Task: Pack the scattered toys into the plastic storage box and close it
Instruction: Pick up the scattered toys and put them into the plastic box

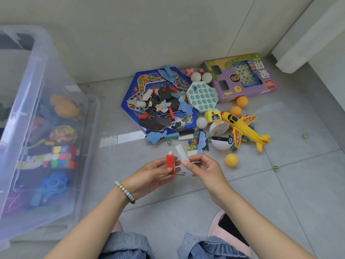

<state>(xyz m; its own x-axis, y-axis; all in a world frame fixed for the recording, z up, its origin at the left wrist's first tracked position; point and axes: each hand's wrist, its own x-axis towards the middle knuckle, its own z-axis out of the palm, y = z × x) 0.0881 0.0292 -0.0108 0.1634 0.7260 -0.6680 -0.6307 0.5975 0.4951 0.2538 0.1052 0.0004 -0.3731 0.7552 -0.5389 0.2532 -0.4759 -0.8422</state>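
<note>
My left hand (151, 171) holds a stack of flat blocks with a red one (170, 163) facing up. Just to its right, my right hand (202, 168) pinches a white block (182, 152) between thumb and fingers. The clear plastic storage box (43, 101) stands at the left with several toys inside. Scattered toys lie on the floor ahead: a blue hexagonal game board (134, 101) covered in puzzle pieces, a teal pop toy (202, 96), a yellow toy plane (242, 128), and a red-and-white ball toy (222, 142).
A purple game box (240, 77) lies by the wall. Orange balls (231, 159), white balls and small marbles (275, 167) dot the grey tiles. A small metal hook (180, 174) lies under my hands. My knees and a pink slipper (216, 227) fill the bottom.
</note>
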